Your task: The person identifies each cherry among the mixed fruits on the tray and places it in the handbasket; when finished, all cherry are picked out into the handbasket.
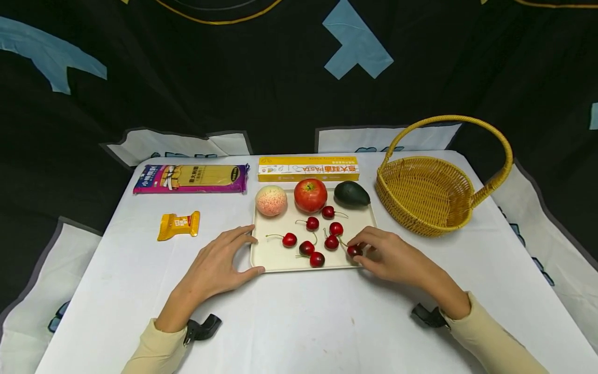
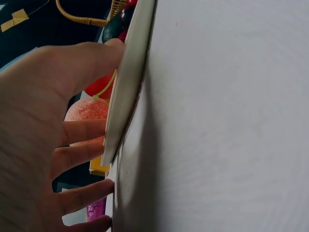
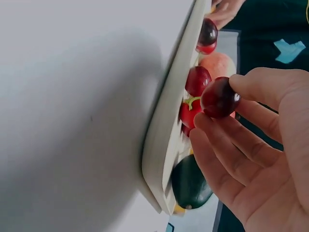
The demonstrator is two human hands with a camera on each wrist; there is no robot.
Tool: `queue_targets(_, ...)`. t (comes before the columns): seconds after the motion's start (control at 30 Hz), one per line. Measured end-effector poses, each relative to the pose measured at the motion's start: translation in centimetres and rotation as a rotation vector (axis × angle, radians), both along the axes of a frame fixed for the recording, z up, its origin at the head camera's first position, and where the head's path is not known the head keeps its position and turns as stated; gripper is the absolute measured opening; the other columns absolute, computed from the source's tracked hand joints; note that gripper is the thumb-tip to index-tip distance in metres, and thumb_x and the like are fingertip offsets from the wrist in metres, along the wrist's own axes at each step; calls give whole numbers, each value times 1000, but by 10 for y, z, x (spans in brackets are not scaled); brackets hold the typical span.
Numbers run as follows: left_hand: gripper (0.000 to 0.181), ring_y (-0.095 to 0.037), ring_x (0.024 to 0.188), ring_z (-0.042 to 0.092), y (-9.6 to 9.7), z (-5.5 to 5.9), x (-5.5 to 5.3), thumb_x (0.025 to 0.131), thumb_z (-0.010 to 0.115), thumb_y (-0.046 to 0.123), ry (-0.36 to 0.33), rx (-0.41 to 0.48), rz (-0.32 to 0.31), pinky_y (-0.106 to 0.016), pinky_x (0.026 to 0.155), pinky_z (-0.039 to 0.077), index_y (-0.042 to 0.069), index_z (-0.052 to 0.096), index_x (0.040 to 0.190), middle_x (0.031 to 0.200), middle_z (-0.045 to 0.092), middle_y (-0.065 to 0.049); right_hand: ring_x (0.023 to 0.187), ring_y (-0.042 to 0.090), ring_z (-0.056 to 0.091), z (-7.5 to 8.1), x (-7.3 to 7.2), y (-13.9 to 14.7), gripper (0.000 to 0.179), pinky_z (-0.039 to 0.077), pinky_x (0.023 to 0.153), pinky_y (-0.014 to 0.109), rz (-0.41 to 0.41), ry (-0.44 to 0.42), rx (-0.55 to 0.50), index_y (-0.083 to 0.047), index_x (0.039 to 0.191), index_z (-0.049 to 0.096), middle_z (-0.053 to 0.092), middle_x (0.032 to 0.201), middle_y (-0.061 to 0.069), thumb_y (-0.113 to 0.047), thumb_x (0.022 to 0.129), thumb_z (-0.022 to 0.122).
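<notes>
My right hand (image 1: 394, 255) pinches a dark red cherry (image 3: 220, 97) between thumb and fingers over the right front corner of the cream tray (image 1: 277, 258). My left hand (image 1: 217, 262) is spread at the tray's left edge, thumb and fingertips touching the rim. Several more cherries (image 1: 289, 239) with thin stems lie scattered across the tray. Along its back side sit a speckled pink peach (image 1: 271, 201), a red apple (image 1: 310, 195) and a dark green avocado (image 1: 351, 194).
Behind the tray stands a yellow and white pasta box (image 1: 308, 169). A purple pasta packet (image 1: 191, 178) and a small orange-yellow wrapped snack (image 1: 179, 225) lie to the left. At the right is a wicker basket (image 1: 422, 195) with a tall handle. A black curtain (image 1: 224, 78) hangs behind the white table.
</notes>
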State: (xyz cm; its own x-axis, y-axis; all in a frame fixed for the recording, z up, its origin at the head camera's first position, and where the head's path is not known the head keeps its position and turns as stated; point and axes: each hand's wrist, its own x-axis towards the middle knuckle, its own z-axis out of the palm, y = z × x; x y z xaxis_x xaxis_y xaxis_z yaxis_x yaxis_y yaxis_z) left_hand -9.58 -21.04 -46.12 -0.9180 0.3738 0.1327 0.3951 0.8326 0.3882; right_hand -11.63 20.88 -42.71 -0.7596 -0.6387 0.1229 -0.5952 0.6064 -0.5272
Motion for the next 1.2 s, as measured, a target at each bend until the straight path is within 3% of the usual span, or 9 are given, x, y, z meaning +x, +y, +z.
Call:
queue_targets(0.2, 66, -32, 147, 51, 0, 0, 0, 84, 86, 62, -4, -5, -2, -62, 113, 49, 19, 72, 132, 164, 52, -2, 98, 5, 72, 9, -1, 10, 30, 65, 83, 31, -23, -66, -92, -17, 121, 73, 72, 116, -9, -9, 94, 84)
queue_targets(0.4, 66, -32, 148, 50, 0, 1, -1, 84, 86, 61, -3, -7, -1, -61, 114, 49, 19, 72, 132, 164, 51, -2, 101, 7, 72, 17, -6, 22, 31, 65, 83, 31, -11, -8, -174, -16, 119, 74, 74, 114, -10, -3, 92, 83)
queue_targets(0.7, 66, -32, 148, 50, 0, 2, 0, 84, 86, 61, 2, -10, 0, -61, 114, 49, 18, 72, 132, 164, 51, -1, 100, 10, 73, 34, -13, 48, 38, 64, 84, 28, -85, 27, -204, -12, 123, 74, 75, 114, -6, 3, 90, 83)
queue_targets(0.93, 66, -33, 148, 51, 0, 1, 0, 84, 86, 61, -3, -6, 1, -61, 114, 49, 18, 72, 133, 164, 51, -2, 98, 7, 72, 42, -29, 70, 38, 62, 83, 21, -185, 92, -194, -10, 124, 75, 76, 112, -1, 2, 89, 85)
queue_targets(1.2, 65, -32, 147, 52, 0, -1, 1, 84, 86, 60, 1, 2, 0, -61, 114, 49, 18, 72, 132, 164, 52, -2, 101, -2, 67, 36, -54, 90, 37, 56, 85, 10, -263, 71, -262, -2, 123, 75, 74, 115, 13, 5, 88, 84)
